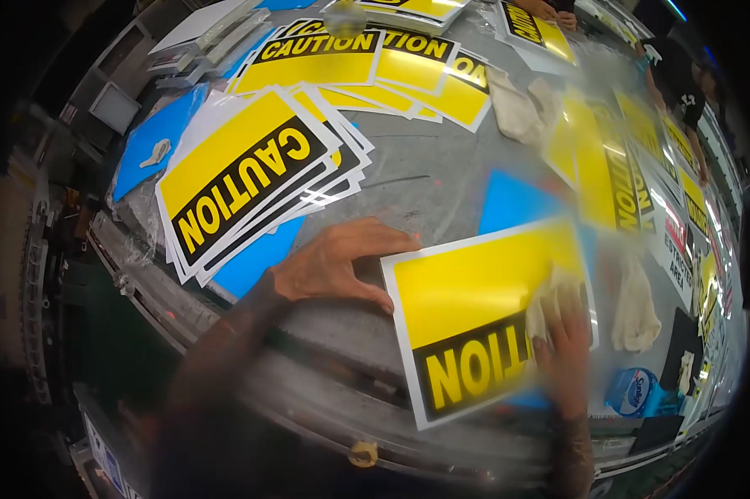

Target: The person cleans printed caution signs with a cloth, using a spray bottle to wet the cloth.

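Observation:
A yellow and black caution sign (pixel 475 283) with a white border lies upside down to me at the table's near side. My left hand (pixel 342 259) is at its left edge, thumb and fingers spread apart, the fingertips at the border. Against the sign's right part, my right hand (pixel 564 345) presses a white cloth (pixel 550 299); this area is slightly blurred. Blue sheet (pixel 512 200) shows beneath and behind the sign. To the left, a fanned stack of caution signs (pixel 242 170) rests partly on another blue sheet (pixel 263 258).
More caution signs (pixel 317 54) overlap at the back and on the right (pixel 604 166). White gloves or cloths (pixel 515 104) lie behind, another white cloth (pixel 637 308) at right. A blue packet (pixel 633 392) sits near the front right edge. Other people's hands (pixel 550 12) show at the far side.

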### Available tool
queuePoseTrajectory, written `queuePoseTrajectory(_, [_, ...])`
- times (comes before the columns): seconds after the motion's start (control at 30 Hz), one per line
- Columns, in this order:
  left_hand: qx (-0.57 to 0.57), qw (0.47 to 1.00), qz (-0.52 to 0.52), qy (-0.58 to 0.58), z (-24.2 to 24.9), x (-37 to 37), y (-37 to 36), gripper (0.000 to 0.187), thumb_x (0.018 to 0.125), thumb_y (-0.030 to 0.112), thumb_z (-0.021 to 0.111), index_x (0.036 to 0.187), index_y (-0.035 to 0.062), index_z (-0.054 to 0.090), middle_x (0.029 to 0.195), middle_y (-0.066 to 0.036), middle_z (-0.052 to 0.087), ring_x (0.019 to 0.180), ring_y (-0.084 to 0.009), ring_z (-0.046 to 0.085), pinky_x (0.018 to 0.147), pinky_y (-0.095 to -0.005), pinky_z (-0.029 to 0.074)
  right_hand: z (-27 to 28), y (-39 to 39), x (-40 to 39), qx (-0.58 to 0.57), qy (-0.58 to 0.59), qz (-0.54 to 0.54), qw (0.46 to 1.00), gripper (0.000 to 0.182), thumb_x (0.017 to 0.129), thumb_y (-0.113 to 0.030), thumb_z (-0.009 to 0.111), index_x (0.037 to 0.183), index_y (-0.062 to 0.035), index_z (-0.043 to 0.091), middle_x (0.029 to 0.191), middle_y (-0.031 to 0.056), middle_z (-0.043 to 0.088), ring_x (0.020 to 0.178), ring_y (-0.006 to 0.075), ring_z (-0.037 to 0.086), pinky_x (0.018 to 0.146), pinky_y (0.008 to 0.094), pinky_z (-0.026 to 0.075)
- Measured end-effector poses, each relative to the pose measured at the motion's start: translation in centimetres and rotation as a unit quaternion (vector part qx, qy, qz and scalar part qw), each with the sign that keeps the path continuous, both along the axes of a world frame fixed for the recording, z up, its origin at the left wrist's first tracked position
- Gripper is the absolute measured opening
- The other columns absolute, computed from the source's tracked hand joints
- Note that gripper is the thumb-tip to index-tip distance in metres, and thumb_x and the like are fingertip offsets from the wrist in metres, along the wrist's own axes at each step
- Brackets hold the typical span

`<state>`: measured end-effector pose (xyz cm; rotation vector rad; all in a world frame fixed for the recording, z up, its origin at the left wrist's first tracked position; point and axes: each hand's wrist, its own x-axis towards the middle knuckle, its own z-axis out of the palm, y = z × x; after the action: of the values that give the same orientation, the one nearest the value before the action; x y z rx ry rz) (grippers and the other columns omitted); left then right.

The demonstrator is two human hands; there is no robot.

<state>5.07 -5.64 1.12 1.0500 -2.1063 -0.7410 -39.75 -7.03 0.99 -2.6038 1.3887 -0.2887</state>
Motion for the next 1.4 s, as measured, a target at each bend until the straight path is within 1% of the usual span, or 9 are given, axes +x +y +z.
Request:
queuePoseTrajectory(0.47, [0.101,0.982,0.102,0.124,0.7,-3.7,2.1,0.101,0.075,0.047,0.097,0.158,0.0093,0.053,0.153,-0.015,0.06,0.138,-0.0317,0.058,0.118,-0.0467,0.047,0.1,0.3,0.6,0.0,0.021,-0.007,1.0,0.056,0.102,-0.023,0.058,0.156,-0.0095,0.057,0.17,0.0175,0.043,0.162,0.0396,0.031,0.132,0.0576,0.018])
queuePoseTrajectory(0.53, [0.212,0.95,0.084,0.211,2.0,-4.8,2.6,0.101,0.078,0.046,0.095,0.161,0.0093,0.049,0.153,-0.016,0.059,0.136,-0.0292,0.059,0.116,-0.0463,0.048,0.0,0.4,0.6,0.001,0.022,-0.013,1.0,0.056,0.103,-0.024,0.057,0.156,-0.0097,0.057,0.17,0.0182,0.044,0.161,0.0401,0.031,0.131,0.0576,0.018])
queuePoseTrajectory(0.6, [0.325,0.866,-0.02,0.379,2.5,-5.5,3.0,0.082,0.097,0.025,0.081,0.165,0.0053,0.039,0.151,-0.019,0.059,0.139,-0.0254,0.057,0.114,-0.0426,0.05,-0.8,0.1,0.0,-0.013,0.011,-0.001,1.0,0.056,0.103,-0.027,0.059,0.157,-0.0117,0.058,0.169,0.0197,0.045,0.161,0.0407,0.032,0.131,0.058,0.019])
queuePoseTrajectory(0.8, [0.557,0.697,0.03,0.451,2.1,-6.8,4.7,0.059,0.109,0.029,0.065,0.156,-0.0005,0.045,0.151,-0.015,0.06,0.138,-0.0256,0.058,0.116,-0.0421,0.045,-0.1,0.1,-0.2,0.001,0.009,0.016,1.0,0.064,0.102,-0.032,0.065,0.161,-0.0154,0.051,0.172,0.0176,0.038,0.162,0.0408,0.029,0.13,0.0606,0.019])
queuePoseTrajectory(0.9, [0.558,0.728,0.058,0.395,1.0,-8.6,5.8,0.048,0.11,0.023,0.064,0.151,0.0003,0.052,0.148,-0.012,0.061,0.136,-0.0218,0.058,0.114,-0.0381,0.044,0.7,1.2,1.3,-0.043,0.107,-0.045,0.992,0.072,0.104,-0.046,0.062,0.165,-0.0146,0.043,0.175,0.0173,0.03,0.163,0.0468,0.019,0.129,0.066,0.015])
queuePoseTrajectory(0.93, [0.555,0.722,0.065,0.408,1.1,-9.6,6.1,0.047,0.11,0.023,0.064,0.149,0.0002,0.054,0.144,-0.013,0.064,0.133,-0.0217,0.06,0.112,-0.0389,0.045,1.2,1.8,2.3,-0.051,0.099,-0.062,0.992,0.078,0.103,-0.047,0.063,0.164,-0.0048,0.04,0.173,0.0222,0.03,0.162,0.0505,0.018,0.129,0.0661,0.015])
queuePoseTrajectory(1.0, [0.545,0.719,0.092,0.421,-3.4,-9.5,6.4,0.057,0.106,0.019,0.071,0.154,0.0042,0.045,0.147,-0.016,0.061,0.135,-0.0321,0.062,0.107,-0.0568,0.058,0.7,2.5,4.4,-0.017,0.051,-0.053,0.997,0.083,0.103,-0.048,0.063,0.162,0.0047,0.038,0.17,0.029,0.032,0.162,0.049,0.021,0.131,0.0616,0.016])
queuePoseTrajectory(1.17, [0.561,0.722,0.15,0.375,-2.6,-9.9,5.5,0.054,0.105,0.013,0.069,0.153,0.0028,0.046,0.146,-0.015,0.062,0.132,-0.0315,0.064,0.11,-0.0513,0.056,-0.4,5.4,8.6,0.02,-0.067,0.131,0.989,0.069,0.107,-0.03,0.059,0.163,0.002,0.036,0.17,0.0298,0.033,0.161,0.0432,0.031,0.131,0.0538,0.025])
queuePoseTrajectory(1.4, [0.545,0.731,0.178,0.37,-2.4,-9.4,6.0,0.056,0.104,0.011,0.07,0.154,0.0033,0.046,0.148,-0.015,0.061,0.134,-0.0321,0.063,0.114,-0.0491,0.053,-4.5,-4.5,3.4,-0.159,0.023,-0.05,0.986,0.059,0.106,-0.022,0.057,0.156,0.0072,0.046,0.167,0.0301,0.038,0.159,0.045,0.031,0.133,0.0547,0.019])
